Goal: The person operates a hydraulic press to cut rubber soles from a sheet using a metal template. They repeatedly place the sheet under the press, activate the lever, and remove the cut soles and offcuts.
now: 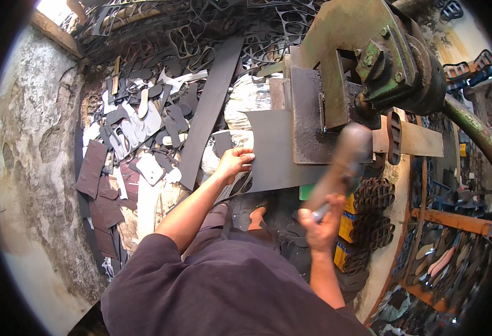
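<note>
A dark grey flat sheet point(272, 151) reaches under the black metal plate point(310, 112) of a worn green press point(380, 73). At its left edge my left hand point(236, 164) has its fingers curled and closed on the sheet. To the right, my right hand point(323, 224) is wrapped round the lower end of a thick brown-grey bar-like handle point(335, 173), smeared by motion. The rounded upper end of this handle overlaps the press plate in view; whether it joins the press, I cannot tell.
Cut offcuts and sole shapes point(145, 117) are heaped at left beside a stained wall point(33, 151). A long dark strip point(212, 106) lies across the heap. Yellow crates point(345, 228) with metal cutting dies point(372, 201) stand right; a rack point(453, 221) is beyond.
</note>
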Demonstrator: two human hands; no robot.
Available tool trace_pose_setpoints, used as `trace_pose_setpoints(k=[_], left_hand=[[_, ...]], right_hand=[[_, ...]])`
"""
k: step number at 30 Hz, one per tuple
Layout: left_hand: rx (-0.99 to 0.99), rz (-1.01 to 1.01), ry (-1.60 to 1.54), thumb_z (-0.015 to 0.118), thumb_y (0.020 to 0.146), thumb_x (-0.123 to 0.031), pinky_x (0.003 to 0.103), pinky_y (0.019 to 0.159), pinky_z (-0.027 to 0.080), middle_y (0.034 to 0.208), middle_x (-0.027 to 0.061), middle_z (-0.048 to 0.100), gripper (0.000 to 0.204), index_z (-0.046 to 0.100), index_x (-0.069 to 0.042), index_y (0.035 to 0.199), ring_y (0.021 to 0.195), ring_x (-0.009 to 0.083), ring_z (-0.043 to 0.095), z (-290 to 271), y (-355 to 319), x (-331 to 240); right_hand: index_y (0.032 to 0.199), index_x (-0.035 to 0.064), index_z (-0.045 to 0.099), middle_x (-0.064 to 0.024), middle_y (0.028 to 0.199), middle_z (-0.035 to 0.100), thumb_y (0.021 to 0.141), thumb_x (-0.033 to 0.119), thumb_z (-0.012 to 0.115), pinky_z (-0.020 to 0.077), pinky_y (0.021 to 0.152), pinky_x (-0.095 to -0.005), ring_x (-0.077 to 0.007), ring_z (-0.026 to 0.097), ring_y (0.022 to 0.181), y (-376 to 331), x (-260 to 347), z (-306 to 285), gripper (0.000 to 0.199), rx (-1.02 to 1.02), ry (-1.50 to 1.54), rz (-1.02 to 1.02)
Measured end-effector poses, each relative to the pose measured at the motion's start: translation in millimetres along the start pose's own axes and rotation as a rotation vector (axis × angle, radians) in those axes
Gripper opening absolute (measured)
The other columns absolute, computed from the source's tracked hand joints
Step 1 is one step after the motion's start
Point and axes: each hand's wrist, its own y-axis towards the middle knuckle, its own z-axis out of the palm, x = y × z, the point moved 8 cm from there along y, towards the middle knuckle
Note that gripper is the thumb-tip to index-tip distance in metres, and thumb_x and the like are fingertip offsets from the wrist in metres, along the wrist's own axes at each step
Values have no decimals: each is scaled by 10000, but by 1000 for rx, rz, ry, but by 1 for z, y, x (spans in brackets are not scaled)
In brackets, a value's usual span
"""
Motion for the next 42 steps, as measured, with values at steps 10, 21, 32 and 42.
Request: trace_pose_setpoints(k=[10,21,32,42], left_hand=[[54,-15,-109,748,953,-126,390,884,586,1123,107,718,357,660,28,1263,1061,205,674,-7,4,3],[71,36,13,814,916,-214,308,899,539,1163,99,734,497,653,36,1314,1067,148,679,9,-13,-18],[-31,303,359,736,961,-275,406,971,540,1246,191,702,542,591,16,1394,1174,272,667,72,39,-50],[121,451,950,603,1024,-410,389,1013,512,1196,201,741,457,722,-44,1270,1147,308,699,84,124,-158]], right_hand=[[1019,43,627,-306,1433,456,750,380,869,482,1040,-538,-480,504,1291,10,-49,169,494,16,-609,-109],[1519,30,366,-260,1535,407,684,329,957,375,1163,-535,-441,404,1410,-5,-58,133,1066,88,-351,14],[1441,-14,475,-204,1510,472,702,341,932,347,1195,-521,-429,358,1466,3,-121,62,938,49,-673,-26],[1384,-28,543,-184,1475,534,666,349,947,380,1169,-515,-438,411,1435,2,-129,62,906,16,-697,-142]])
